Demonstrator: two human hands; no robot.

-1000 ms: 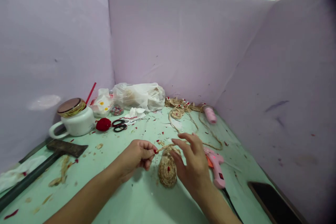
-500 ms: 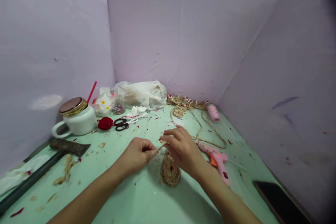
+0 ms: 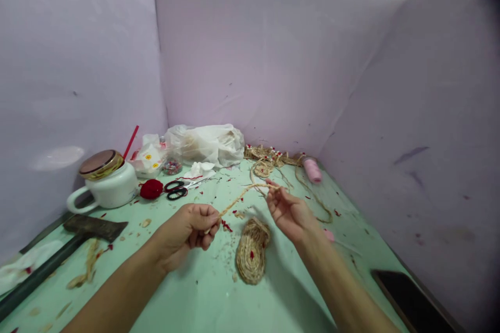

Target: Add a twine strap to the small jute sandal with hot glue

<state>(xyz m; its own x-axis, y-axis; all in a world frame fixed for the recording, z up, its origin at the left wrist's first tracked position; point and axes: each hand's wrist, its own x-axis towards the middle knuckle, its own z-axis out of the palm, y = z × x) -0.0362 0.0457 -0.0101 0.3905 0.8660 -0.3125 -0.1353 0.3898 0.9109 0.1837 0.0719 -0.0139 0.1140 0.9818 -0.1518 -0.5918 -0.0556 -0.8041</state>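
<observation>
Cord (image 3: 237, 200) unwound, pinched in your left hand (image 3: 195, 225) and, seemingly, your right hand (image 3: 291, 213); coiled piece (image 3: 250, 266) nearer you, already wound

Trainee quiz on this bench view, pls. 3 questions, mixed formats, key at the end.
1. What runs between the left hand and the right hand?
a) red yarn
b) jute cord
c) a black cable
2. True or false: the red yarn ball lies between the white mug and the scissors.
3. Fill in the colour: the thread spool lying at the back right of the table is ____.

Key: 1 b; 2 true; 3 pink.
</observation>
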